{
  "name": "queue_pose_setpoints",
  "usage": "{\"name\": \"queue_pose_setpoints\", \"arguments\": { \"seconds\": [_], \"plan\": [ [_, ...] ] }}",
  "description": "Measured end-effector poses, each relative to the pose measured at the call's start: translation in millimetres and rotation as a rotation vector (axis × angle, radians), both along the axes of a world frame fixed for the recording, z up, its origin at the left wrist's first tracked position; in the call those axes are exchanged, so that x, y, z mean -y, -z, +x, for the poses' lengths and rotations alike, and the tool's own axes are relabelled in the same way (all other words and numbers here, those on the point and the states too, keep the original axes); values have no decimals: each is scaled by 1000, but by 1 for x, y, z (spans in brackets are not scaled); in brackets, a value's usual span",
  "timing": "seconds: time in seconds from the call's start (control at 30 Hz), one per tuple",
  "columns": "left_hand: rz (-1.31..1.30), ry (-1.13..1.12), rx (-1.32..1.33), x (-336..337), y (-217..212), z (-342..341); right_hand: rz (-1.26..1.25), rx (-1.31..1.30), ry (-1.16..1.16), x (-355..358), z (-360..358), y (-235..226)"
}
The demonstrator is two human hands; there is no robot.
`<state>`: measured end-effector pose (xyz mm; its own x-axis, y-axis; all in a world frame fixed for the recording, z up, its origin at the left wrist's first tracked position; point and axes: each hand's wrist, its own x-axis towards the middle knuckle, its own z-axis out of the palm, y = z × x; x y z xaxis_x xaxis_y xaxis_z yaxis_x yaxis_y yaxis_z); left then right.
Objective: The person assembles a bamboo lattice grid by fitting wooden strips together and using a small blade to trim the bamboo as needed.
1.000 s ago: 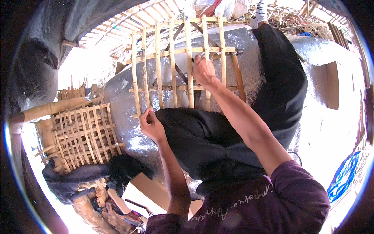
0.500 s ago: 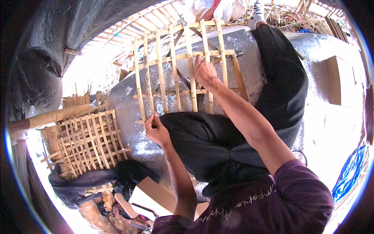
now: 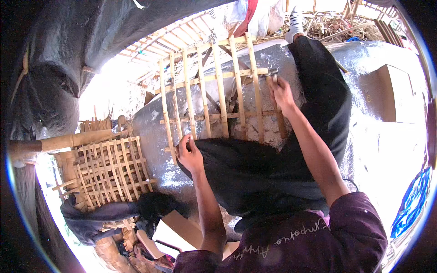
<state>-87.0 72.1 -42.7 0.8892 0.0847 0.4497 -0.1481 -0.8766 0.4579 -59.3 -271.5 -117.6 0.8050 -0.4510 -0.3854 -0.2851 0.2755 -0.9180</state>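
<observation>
A bamboo lattice frame (image 3: 220, 86) of light slats crossing several rails lies in front of me, its near edge at my trouser leg. My left hand (image 3: 191, 157) is at the near left corner, thumb and index finger closed together by a slat's lower end. Whatever they pinch is too small to make out. My right hand (image 3: 283, 96) is at the right end of the middle rail, fingers closed around the upper part of a hammer (image 3: 280, 122). Its metal head shows just above the fingers, and its brown wooden handle slopes down beside the last slat.
A woven bamboo panel (image 3: 111, 170) leans at the left, below a thick bamboo pole (image 3: 77, 139). A co-worker's dark sleeve (image 3: 100, 216) shows at the lower left. A cardboard box (image 3: 393, 93) stands at the right. My stretched leg (image 3: 325, 86) borders the frame's right side.
My right hand has moved right, from the middle rail between the slats to the hammer at its end. My left hand stays near the lower left corner. The view has shifted slightly.
</observation>
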Motion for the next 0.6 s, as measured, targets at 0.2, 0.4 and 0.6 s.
{"name": "queue_pose_setpoints", "arguments": {
  "seconds": [0.2,0.4,0.6],
  "plan": [
    [-97,-38,-67,-11,9,-1,771,421,30,-38,-7,28],
    [-44,11,54,7,-28,-24,-84,179,-280,-41,11,41],
    [-92,62,150,52,-60,-58,167,364,-213,-30,35,79]
  ]
}}
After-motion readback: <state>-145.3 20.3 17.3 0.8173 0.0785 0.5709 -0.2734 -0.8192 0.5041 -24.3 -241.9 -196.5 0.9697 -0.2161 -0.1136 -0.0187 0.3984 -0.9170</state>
